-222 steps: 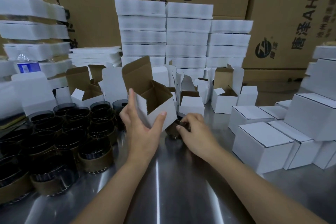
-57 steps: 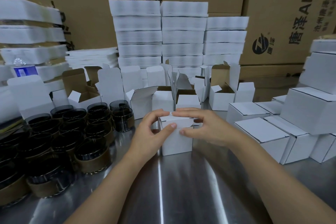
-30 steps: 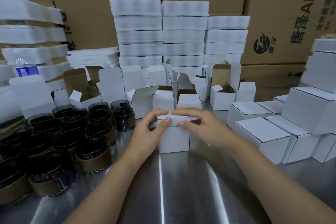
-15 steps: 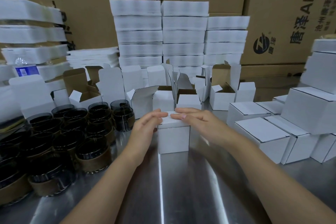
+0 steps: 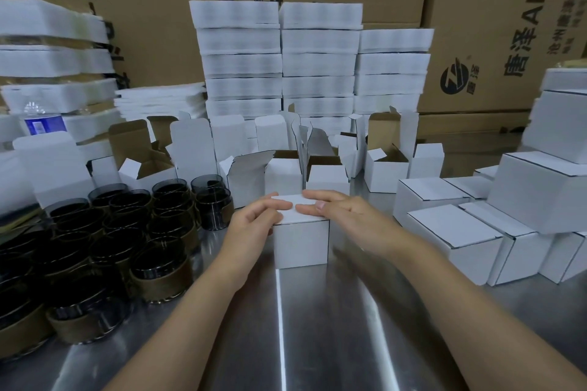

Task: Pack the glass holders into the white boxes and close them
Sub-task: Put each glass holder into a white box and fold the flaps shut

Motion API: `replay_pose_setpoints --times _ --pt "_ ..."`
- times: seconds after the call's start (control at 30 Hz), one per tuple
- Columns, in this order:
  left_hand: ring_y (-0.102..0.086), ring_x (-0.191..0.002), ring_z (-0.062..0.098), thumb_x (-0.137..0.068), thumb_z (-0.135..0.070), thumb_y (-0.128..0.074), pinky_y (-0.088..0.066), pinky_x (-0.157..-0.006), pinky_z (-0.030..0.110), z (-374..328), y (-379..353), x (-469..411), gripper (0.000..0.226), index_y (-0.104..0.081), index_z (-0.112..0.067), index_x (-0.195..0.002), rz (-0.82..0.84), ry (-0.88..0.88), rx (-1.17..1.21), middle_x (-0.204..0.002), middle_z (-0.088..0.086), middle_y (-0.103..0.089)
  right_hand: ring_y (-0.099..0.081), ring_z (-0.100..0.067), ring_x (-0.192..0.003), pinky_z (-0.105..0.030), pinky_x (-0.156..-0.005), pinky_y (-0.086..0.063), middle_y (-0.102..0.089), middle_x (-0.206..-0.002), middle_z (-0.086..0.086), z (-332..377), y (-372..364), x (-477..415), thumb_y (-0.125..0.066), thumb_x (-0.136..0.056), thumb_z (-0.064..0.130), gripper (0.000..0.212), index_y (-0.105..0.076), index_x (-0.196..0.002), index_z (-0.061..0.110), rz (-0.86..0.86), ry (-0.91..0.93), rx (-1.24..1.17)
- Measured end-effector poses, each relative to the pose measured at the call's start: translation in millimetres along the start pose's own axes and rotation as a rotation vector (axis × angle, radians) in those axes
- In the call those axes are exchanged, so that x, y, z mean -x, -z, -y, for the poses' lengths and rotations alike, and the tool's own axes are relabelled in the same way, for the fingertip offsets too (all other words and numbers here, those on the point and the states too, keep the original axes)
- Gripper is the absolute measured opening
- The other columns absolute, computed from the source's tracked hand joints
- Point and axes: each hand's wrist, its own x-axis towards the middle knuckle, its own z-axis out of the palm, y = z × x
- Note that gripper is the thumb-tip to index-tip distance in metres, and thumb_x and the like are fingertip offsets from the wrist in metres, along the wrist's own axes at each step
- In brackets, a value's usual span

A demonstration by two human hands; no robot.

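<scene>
A small white box [image 5: 301, 244] stands closed on the steel table [image 5: 317, 327] in front of me. My left hand [image 5: 254, 224] lies against its left top edge with fingers stretched over the lid. My right hand [image 5: 343, 214] presses flat on the lid from the right. The fingertips of both hands nearly meet on top. Several dark glass holders [image 5: 95, 241] with brown bands crowd the table to the left. Open white boxes [image 5: 386, 168] with raised flaps stand behind the closed one.
Closed white boxes [image 5: 454, 238] are piled at the right. Stacks of flat white box blanks [image 5: 317, 63] rise at the back and on the left, before large brown cartons [image 5: 502, 25]. A water bottle [image 5: 44, 124] stands at far left.
The box went from open and tilted in my left hand to upright with its lid tucked shut. Over the last second both hands flattened on top of the lid.
</scene>
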Motion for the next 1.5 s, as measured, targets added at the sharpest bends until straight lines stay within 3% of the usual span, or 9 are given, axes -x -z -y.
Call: replay_pose_setpoints --times 0.1,0.37,0.53,0.63,0.77,0.87,1.0,1.17,1.5 --pt "-0.061 -0.080 -0.004 -0.089 -0.002 -0.056 -0.046 -0.071 0.009 1 -1 1 0.023 -0.071 -0.017 -0.081 -0.002 -0.006 0.010 -0.095 -0.014 -0.066 -0.039 0.004 -0.127 -0.020 -0.107 -0.024 -0.045 -0.137 0.028 -1 -1 -1 -0.039 -0.100 0.033 0.033 -0.066 -0.099 0.052 -0.014 0.027 0.025" --pt "-0.058 -0.090 0.012 -0.087 -0.004 -0.063 -0.044 -0.086 0.024 1 -1 1 0.014 -0.069 -0.017 -0.085 0.003 0.025 -0.026 -0.095 -0.003 -0.065 -0.040 -0.008 -0.131 -0.030 -0.110 -0.030 -0.045 -0.142 0.018 -8 -3 -4 -0.046 -0.091 0.051 0.045 -0.060 -0.128 0.029 -0.039 0.004 0.077" --pt "-0.058 -0.085 0.010 -0.088 -0.005 -0.061 -0.045 -0.076 0.017 2 -1 1 0.015 -0.069 -0.017 -0.085 0.006 0.005 -0.042 -0.086 -0.005 -0.065 -0.040 -0.001 -0.127 -0.023 -0.105 -0.031 -0.046 -0.139 0.022 -4 -2 -1 -0.047 -0.093 0.044 0.025 -0.068 -0.106 0.046 -0.042 0.035 0.090" --pt "-0.061 -0.086 0.008 -0.090 -0.005 -0.058 -0.047 -0.076 0.015 2 -1 2 0.014 -0.069 -0.014 -0.087 0.023 0.005 0.011 -0.079 -0.014 -0.069 -0.038 0.004 -0.123 -0.019 -0.094 -0.032 -0.049 -0.135 0.021 2 -6 2 -0.050 -0.090 0.047 0.021 -0.067 -0.101 0.051 -0.122 0.078 0.312" --pt "-0.058 -0.116 0.020 -0.094 -0.021 -0.044 -0.043 -0.098 0.041 3 5 -1 0.031 -0.072 -0.012 -0.103 0.130 0.120 0.115 -0.113 -0.001 -0.070 -0.046 -0.007 -0.110 -0.024 -0.089 -0.029 -0.058 -0.116 0.012 10 -26 5 -0.047 -0.073 0.072 0.057 -0.055 -0.108 0.028 -0.220 0.210 0.741" --pt "-0.047 -0.129 0.019 -0.089 -0.032 -0.040 -0.036 -0.108 0.049 4 8 -3 0.046 -0.067 -0.009 -0.118 0.232 0.191 0.229 -0.128 0.003 -0.063 -0.048 -0.011 -0.105 -0.029 -0.099 -0.028 -0.058 -0.109 0.008 12 -36 3 -0.052 -0.079 0.063 0.052 -0.051 -0.110 0.022 -0.294 0.241 0.808" --pt "-0.057 -0.120 0.022 -0.077 -0.039 -0.050 -0.049 -0.093 0.044 4 7 -5 0.052 -0.067 -0.012 -0.118 0.258 0.320 0.468 -0.121 0.009 -0.067 -0.051 -0.018 -0.105 -0.031 -0.097 -0.029 -0.059 -0.111 0.005 12 -36 2 -0.048 -0.083 0.045 0.040 -0.056 -0.116 0.022 -0.399 0.185 0.909" --pt "-0.059 -0.118 0.019 -0.075 -0.042 -0.052 -0.051 -0.092 0.044 6 1 -1 0.055 -0.063 -0.014 -0.121 0.292 0.367 0.373 -0.124 0.003 -0.066 -0.050 -0.023 -0.107 -0.033 -0.083 -0.033 -0.059 -0.116 0.002 11 -28 1 -0.046 -0.086 0.034 0.036 -0.059 -0.119 0.024 -0.493 0.011 1.021" --pt "-0.061 -0.113 0.023 -0.073 -0.045 -0.050 -0.055 -0.077 0.037 1 -1 2 0.059 -0.062 -0.012 -0.122 0.291 0.368 0.282 -0.123 0.006 -0.066 -0.045 -0.027 -0.110 -0.035 -0.088 -0.034 -0.055 -0.119 -0.003 0 5 -1 -0.052 -0.085 0.006 0.035 -0.063 -0.116 0.018 -0.503 -0.265 1.253"
